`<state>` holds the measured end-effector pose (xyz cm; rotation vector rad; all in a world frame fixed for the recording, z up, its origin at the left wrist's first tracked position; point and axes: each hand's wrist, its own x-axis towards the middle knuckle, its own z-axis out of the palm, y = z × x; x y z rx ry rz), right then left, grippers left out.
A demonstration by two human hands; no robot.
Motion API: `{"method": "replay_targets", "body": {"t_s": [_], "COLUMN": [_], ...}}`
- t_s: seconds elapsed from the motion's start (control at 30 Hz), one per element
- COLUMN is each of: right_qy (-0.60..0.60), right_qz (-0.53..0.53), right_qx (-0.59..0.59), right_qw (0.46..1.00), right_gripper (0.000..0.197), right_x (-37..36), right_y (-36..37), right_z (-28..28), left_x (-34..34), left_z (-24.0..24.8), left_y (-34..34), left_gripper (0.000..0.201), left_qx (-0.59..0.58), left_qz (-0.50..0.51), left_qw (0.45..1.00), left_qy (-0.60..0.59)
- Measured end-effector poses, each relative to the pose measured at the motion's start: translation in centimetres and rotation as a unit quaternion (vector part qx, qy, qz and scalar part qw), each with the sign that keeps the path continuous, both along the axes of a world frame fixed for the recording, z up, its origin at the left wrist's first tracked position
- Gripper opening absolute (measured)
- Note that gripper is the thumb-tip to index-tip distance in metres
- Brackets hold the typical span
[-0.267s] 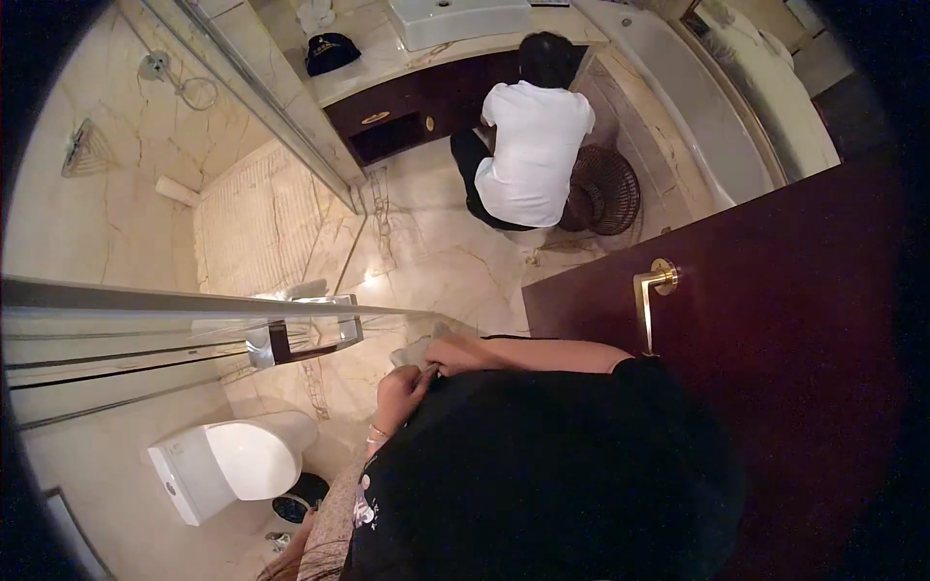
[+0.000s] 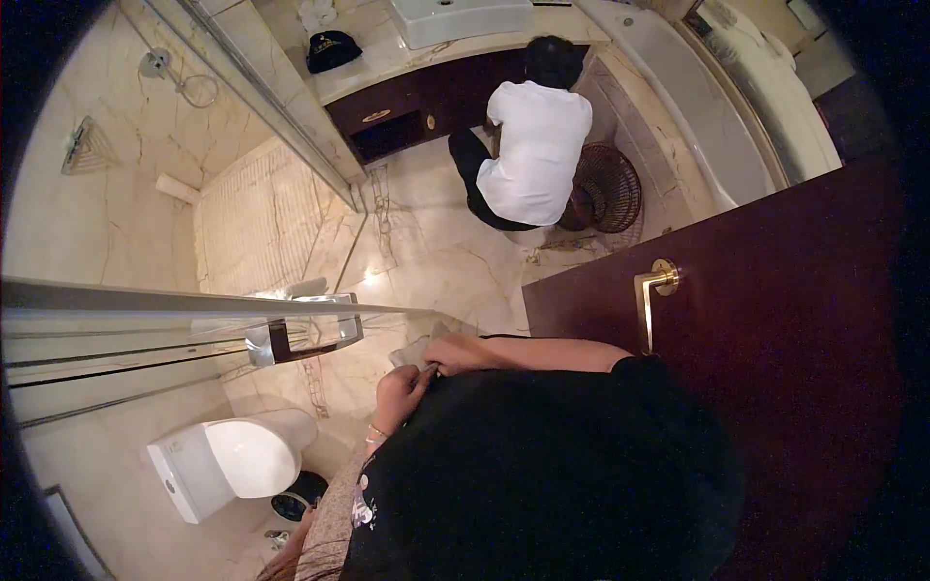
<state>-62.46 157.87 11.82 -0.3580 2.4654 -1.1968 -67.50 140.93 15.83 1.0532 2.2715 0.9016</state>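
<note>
Both of my hands are close together in front of my dark top (image 2: 552,474). My left hand (image 2: 399,392), with a bracelet at its wrist, is closed, its fingertips meeting the other hand. Beside it my right hand (image 2: 451,352) is curled shut, its forearm crossing from the right. What lies between the fingers is too small to make out. Just past the hands shows a pale grey thing (image 2: 415,350), perhaps cloth, partly hidden by them. Farther ahead a co-worker in a white shirt (image 2: 536,150) crouches, back toward me, at a dark wooden vanity (image 2: 417,92); their hands are hidden.
A dark door (image 2: 756,320) with a brass handle (image 2: 647,295) stands at right. At left are a glass partition's metal handle (image 2: 354,324), a toilet (image 2: 254,457) and a black bin (image 2: 300,494). A brown wicker basket (image 2: 625,189) sits beside the co-worker, near the bathtub (image 2: 678,87).
The co-worker's head and upper body have shifted slightly to the right. My hands stay nearly where they were, still close together.
</note>
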Motion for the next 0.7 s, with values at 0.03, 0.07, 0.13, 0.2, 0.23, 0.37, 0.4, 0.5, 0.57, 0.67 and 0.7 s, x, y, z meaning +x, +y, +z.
{"method": "replay_targets", "body": {"t_s": [0.03, 0.07, 0.13, 0.2, 0.23, 0.37, 0.4, 0.5, 0.57, 0.67, 0.7], "right_qy": [0.0, -0.011, -0.022, -0.041, -0.041, -0.029, -0.023, -0.025, -0.052, -0.051, -0.021], "right_qz": [0.0, 0.01, 0.021, 0.009, 0.01, 0.013, 0.022, 0.014, 0.001, 0.0, 0.017], "right_qx": [-0.001, -0.002, -0.005, 0.019, 0.017, -0.007, -0.018, -0.033, -0.048, -0.043, -0.022], "right_qw": [1.0, 1.0, 1.0, 0.999, 0.999, 0.999, 0.999, 0.999, 0.997, 0.998, 0.999], "right_gripper": [0.018, 0.018, 0.019, 0.02, 0.02, 0.02, 0.02, 0.02, 0.02, 0.02, 0.02], "right_x": [-0.1, -0.2, -0.2, -0.2, -0.2, -0.2, -0.3, -0.5, -0.7, -0.6, -0.8], "right_y": [0.1, 0.2, 0.0, -0.3, -0.4, -0.1, 0.0, 0.2, 0.3, 0.5, 0.6], "right_z": [-0.1, -0.2, -0.7, -2.2, -2.7, -2.8, -2.2, -0.4, 0.6, 0.4, 0.7], "left_x": [0.0, -0.1, -0.1, -0.1, -0.1, -0.2, -0.3, -0.3, -0.4, -0.5, -0.5], "left_z": [0.0, 0.0, 0.3, 0.6, 0.7, 0.3, 0.5, 0.3, 0.2, 0.2, -0.1], "left_y": [0.0, 0.0, 0.2, 0.4, 0.4, 0.4, 0.5, 0.4, 0.3, 0.4, 0.3], "left_gripper": [0.036, 0.036, 0.037, 0.037, 0.037, 0.036, 0.036, 0.035, 0.035, 0.034, 0.034], "left_qx": [0.004, 0.003, -0.016, -0.027, -0.035, -0.017, -0.025, -0.027, -0.022, -0.016, -0.01], "left_qz": [-0.004, -0.004, 0.0, 0.002, 0.002, -0.003, 0.0, 0.004, 0.006, -0.002, 0.001], "left_qw": [1.0, 1.0, 1.0, 1.0, 0.999, 1.0, 1.0, 1.0, 1.0, 1.0, 1.0], "left_qy": [0.008, 0.008, -0.002, -0.006, -0.01, 0.011, 0.006, 0.004, 0.008, 0.004, 0.004]}}
